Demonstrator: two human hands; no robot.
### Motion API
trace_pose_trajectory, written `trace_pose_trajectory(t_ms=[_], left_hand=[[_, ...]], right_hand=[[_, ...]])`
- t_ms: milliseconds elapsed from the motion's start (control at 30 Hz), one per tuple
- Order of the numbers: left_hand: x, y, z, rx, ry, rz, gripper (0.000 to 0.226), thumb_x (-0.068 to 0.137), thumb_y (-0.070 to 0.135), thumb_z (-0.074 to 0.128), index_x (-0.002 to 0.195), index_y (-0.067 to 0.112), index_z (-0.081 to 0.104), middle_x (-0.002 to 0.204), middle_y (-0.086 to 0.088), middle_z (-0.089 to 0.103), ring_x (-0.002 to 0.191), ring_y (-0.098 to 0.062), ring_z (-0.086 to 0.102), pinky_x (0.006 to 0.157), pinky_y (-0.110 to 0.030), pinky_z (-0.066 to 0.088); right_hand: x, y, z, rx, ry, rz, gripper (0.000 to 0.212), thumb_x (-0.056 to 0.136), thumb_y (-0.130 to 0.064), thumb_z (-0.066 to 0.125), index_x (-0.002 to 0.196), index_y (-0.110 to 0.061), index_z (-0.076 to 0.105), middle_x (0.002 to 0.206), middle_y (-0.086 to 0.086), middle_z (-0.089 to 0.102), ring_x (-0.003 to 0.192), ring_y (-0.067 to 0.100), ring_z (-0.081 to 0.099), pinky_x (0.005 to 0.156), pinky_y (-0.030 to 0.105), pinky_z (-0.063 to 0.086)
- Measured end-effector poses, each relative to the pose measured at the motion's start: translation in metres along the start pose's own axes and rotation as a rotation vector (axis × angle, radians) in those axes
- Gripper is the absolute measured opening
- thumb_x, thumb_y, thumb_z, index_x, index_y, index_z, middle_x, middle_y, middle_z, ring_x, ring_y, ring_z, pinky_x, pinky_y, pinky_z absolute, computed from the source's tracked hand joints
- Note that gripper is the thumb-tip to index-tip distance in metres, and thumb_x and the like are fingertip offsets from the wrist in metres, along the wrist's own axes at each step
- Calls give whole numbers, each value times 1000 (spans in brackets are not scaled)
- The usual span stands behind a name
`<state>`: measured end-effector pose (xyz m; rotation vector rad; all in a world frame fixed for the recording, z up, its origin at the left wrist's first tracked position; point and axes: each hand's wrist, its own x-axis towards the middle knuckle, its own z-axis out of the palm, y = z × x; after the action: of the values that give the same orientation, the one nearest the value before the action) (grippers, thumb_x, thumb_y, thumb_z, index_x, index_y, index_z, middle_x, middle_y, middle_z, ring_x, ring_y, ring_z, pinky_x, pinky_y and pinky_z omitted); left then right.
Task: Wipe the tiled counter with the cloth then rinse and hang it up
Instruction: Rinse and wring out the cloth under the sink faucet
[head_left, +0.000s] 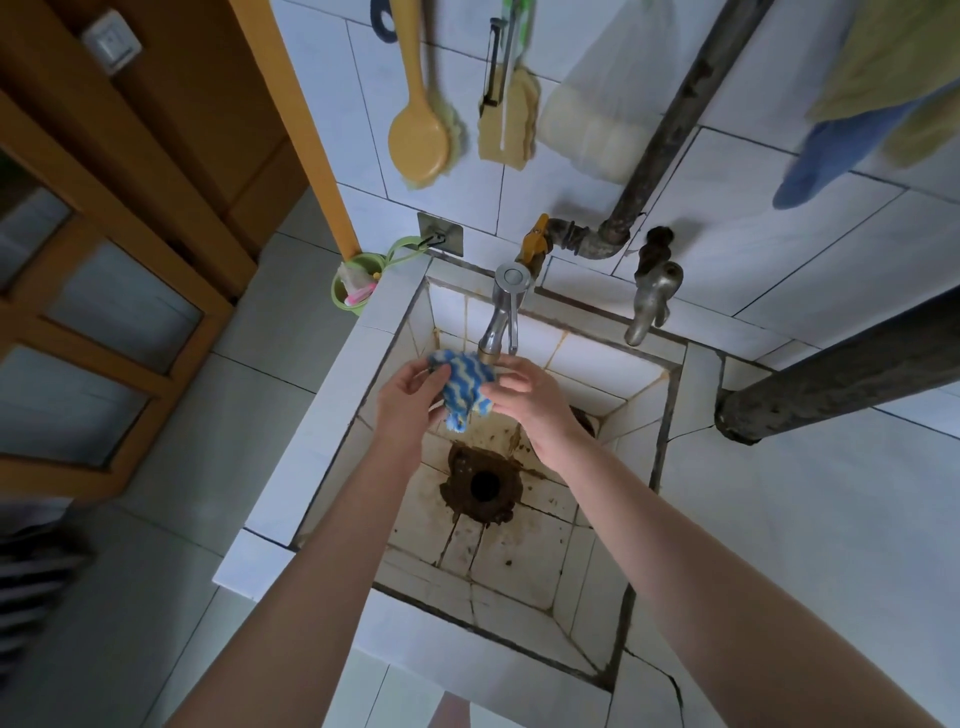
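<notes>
Cloth (464, 387), blue and white in wavy stripes, is held bunched just below the spout of the chrome tap (501, 317), over the tiled sink (332, 405). It is gripped from both sides. The left hand (408, 397) is closed on the edge left of the tap, thumb and fingers pinched on the fabric. The right hand (535, 400) is curled round the side right of the tap. A loose corner is seen hanging below the tap, toward the drain (483, 483). Whether water is running from the tap cannot be told.

Handling, as judged:
- **Feel:** soft, limp, thick-piled fabric, light when dry and noticeably heavier and droopier once soaked.
- **Stiffness:** none is to be expected, so with a one-corner grip the rest would be left to sag and drip.
- **Strength:** not fragile, so hard squeezing and twisting should be tolerated.
- **Grip:** wet pile may be a little slippery, so a full-fist hold is preferred to a fingertip pinch.
- **For rinsing:** it is best taken at two opposite ends, as it is held now, so that it can be rubbed and then wrung.
- **For hanging:** a corner or loop should be sought, though no loop can be made out.

Adhesive hook (440, 236) is noted on the wall above and left of the tap, with a green cup (353, 288) hung from it. A yellow brush (421, 135) is hung higher above the tap. Tiled surface (805, 519) lies right of the tap.
</notes>
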<state>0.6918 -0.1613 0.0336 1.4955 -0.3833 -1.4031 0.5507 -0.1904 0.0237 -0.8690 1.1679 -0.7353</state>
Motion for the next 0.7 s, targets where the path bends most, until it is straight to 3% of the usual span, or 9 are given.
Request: trace_pose_trajectory(t_ms=[133,333,533,600,700], left_hand=[[2,2,-2,-15,-1,3,19,91,10,57,110,11,59,110,-8,66,100,-20,64,78,-25,56],[3,6,-6,-186,-9,-14,22,95,8,48,117,5,53,102,-6,65,91,-16,64,76,-24,56],[4,-5,-20,-160,-67,-172,11,95,14,47,92,11,58,96,-8,62,87,-18,62,73,-27,51],[4,-7,-19,-54,-97,-205,16,93,23,52,95,9,60,98,-9,65,89,-19,64,78,-27,53],[6,-5,-13,37,-126,-245,36,87,28,62,112,2,60,109,-12,67,99,-21,65,83,-25,54]], right_hand=[[5,-3,1,-59,10,-9,17,83,-4,67,94,-15,61,93,1,65,94,20,62,78,27,54],[11,-6,1,-123,-53,55,9,85,-12,67,93,-10,63,104,5,66,99,21,63,84,26,54],[12,-5,1,-56,-4,17,9,86,-7,64,82,-14,60,96,4,64,96,18,62,71,18,56],[13,-3,2,-124,-20,10,2,87,-12,63,85,-13,63,97,3,64,94,16,61,68,15,53],[16,-4,4,-157,-23,4,19,87,-12,64,103,-1,66,92,3,67,90,16,63,72,17,52]])
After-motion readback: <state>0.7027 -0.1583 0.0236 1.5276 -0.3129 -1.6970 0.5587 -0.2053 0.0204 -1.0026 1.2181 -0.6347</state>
